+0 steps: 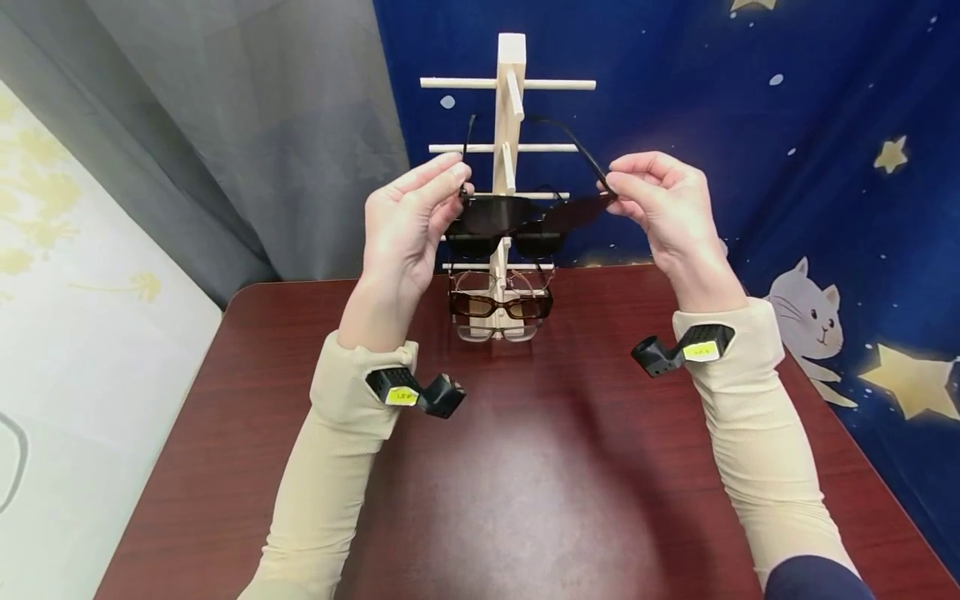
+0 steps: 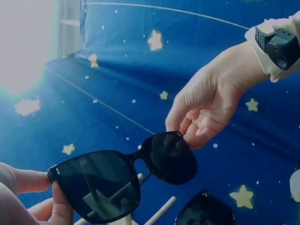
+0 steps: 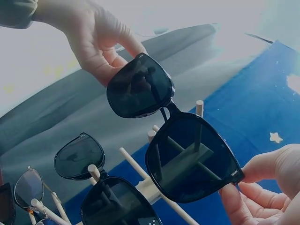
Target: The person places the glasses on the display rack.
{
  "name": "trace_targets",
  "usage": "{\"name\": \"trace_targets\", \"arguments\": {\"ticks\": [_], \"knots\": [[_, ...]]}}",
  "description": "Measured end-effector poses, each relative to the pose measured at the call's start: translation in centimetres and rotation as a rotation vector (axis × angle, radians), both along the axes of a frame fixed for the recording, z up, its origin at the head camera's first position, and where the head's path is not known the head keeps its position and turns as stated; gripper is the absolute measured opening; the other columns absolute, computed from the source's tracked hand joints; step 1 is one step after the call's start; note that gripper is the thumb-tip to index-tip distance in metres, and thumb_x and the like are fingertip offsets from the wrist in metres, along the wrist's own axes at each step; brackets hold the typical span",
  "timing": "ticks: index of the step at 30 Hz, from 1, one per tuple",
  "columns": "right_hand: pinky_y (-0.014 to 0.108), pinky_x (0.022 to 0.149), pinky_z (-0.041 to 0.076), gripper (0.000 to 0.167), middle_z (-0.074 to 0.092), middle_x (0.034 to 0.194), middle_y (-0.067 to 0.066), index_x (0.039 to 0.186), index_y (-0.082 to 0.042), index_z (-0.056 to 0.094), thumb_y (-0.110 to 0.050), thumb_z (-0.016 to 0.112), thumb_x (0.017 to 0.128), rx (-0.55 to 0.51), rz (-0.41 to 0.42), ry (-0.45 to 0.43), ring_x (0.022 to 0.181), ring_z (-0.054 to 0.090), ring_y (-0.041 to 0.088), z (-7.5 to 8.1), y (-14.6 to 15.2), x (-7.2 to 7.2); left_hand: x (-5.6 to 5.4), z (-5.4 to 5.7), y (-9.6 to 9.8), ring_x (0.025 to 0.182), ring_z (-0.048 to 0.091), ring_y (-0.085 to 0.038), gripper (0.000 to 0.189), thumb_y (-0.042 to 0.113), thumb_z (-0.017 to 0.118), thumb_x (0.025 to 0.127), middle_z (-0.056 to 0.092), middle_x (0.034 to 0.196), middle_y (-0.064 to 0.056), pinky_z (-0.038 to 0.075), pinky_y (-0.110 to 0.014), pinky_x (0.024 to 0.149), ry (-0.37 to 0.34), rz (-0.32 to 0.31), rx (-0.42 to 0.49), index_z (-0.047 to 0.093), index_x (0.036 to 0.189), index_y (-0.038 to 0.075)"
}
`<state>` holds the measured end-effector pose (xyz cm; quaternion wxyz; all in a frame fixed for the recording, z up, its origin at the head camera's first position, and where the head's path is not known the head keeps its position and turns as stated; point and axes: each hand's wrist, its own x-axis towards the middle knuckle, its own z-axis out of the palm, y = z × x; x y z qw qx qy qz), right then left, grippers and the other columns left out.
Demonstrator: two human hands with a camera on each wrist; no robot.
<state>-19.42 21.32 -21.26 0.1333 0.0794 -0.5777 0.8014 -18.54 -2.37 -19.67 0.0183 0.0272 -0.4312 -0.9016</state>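
A pair of black sunglasses [image 2: 101, 183] with dark lenses is held in front of a wooden glasses stand [image 1: 512, 50], its temples pointing back toward the stand. My left hand [image 1: 412, 212] pinches the frame at its left hinge corner. At the opposite corner my right hand [image 1: 663, 204] pinches the frame between thumb and fingers. Just below, a second pair of dark sunglasses [image 3: 79, 157] sits on the stand. Lower on it hang thin-rimmed glasses [image 1: 472, 282], tortoiseshell glasses [image 1: 501, 307] and clear-lensed glasses [image 1: 517, 333].
The stand's upper pegs [image 1: 457, 83] stick out to both sides and forward. It stands at the back of a dark red table [image 1: 510, 467]. Behind hang a grey curtain [image 1: 300, 125] and a blue starry cloth [image 1: 825, 167]. A white patterned surface [image 1: 90, 333] lies at left.
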Motion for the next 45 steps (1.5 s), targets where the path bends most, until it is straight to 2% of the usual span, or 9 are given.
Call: {"name": "trace_targets", "arguments": {"ticks": [7, 13, 24, 31, 35, 39, 45], "knots": [[0.02, 0.057, 0.054, 0.008, 0.066, 0.068, 0.009, 0.081, 0.003, 0.066, 0.011, 0.065, 0.079, 0.042, -0.032, -0.039, 0.054, 0.06, 0.014, 0.9, -0.8, -1.2, -1.6, 0.6, -0.7, 0.065, 0.062, -0.014, 0.027, -0.009, 0.067, 0.08, 0.067, 0.087, -0.011, 0.05, -0.014, 0.053, -0.025, -0.005, 0.007, 0.066, 0.107, -0.007], [0.019, 0.054, 0.054, 0.008, 0.065, 0.068, 0.01, 0.081, 0.004, 0.065, 0.012, 0.064, 0.079, 0.05, -0.035, -0.077, 0.053, 0.06, 0.015, 1.5, -1.4, -2.4, -2.7, 0.9, -1.2, 0.062, 0.06, -0.015, 0.028, -0.01, 0.065, 0.082, 0.066, 0.08, -0.011, 0.049, -0.014, 0.051, -0.044, -0.008, 0.057, 0.063, 0.11, -0.008], [0.018, 0.055, 0.054, 0.005, 0.063, 0.07, 0.008, 0.081, 0.003, 0.066, 0.007, 0.067, 0.08, 0.115, -0.07, -0.157, 0.054, 0.059, 0.014, 2.1, -1.9, -3.4, -3.9, 0.7, -1.5, 0.064, 0.06, -0.015, 0.035, -0.01, 0.065, 0.082, 0.065, 0.076, -0.011, 0.048, -0.014, 0.05, -0.055, 0.011, 0.079, 0.06, 0.116, -0.009], [0.018, 0.055, 0.054, 0.005, 0.063, 0.072, 0.008, 0.081, 0.001, 0.067, 0.006, 0.069, 0.08, 0.135, -0.083, -0.197, 0.055, 0.059, 0.015, 2.3, -1.8, -3.7, -4.9, 0.0, -1.4, 0.063, 0.059, -0.015, 0.021, -0.009, 0.067, 0.081, 0.065, 0.08, -0.012, 0.048, -0.015, 0.051, -0.075, 0.052, 0.074, 0.065, 0.101, -0.009], [0.019, 0.054, 0.054, 0.005, 0.063, 0.072, 0.008, 0.08, 0.001, 0.068, 0.005, 0.069, 0.079, 0.129, -0.07, -0.212, 0.055, 0.059, 0.015, 2.1, -1.8, -3.8, -5.3, -0.2, -1.3, 0.064, 0.058, -0.015, 0.023, -0.009, 0.067, 0.08, 0.065, 0.084, -0.011, 0.049, -0.016, 0.053, -0.092, 0.071, 0.073, 0.065, 0.103, -0.009], [0.019, 0.054, 0.054, 0.006, 0.064, 0.073, 0.008, 0.078, 0.0, 0.067, 0.005, 0.068, 0.08, 0.127, -0.056, -0.22, 0.055, 0.059, 0.015, 2.0, -1.7, -3.8, -5.5, -0.2, -1.2, 0.063, 0.058, -0.015, 0.023, -0.009, 0.068, 0.08, 0.065, 0.083, -0.012, 0.05, -0.017, 0.055, -0.119, 0.077, 0.076, 0.066, 0.103, -0.008], [0.019, 0.055, 0.054, 0.005, 0.064, 0.075, 0.009, 0.079, -0.001, 0.068, 0.004, 0.068, 0.081, 0.14, -0.056, -0.233, 0.056, 0.059, 0.016, 1.8, -1.6, -3.7, -5.5, -0.5, -1.3, 0.063, 0.056, -0.014, 0.013, -0.007, 0.069, 0.08, 0.064, 0.08, -0.011, 0.051, -0.018, 0.057, -0.145, 0.079, 0.077, 0.069, 0.093, -0.007]]}}
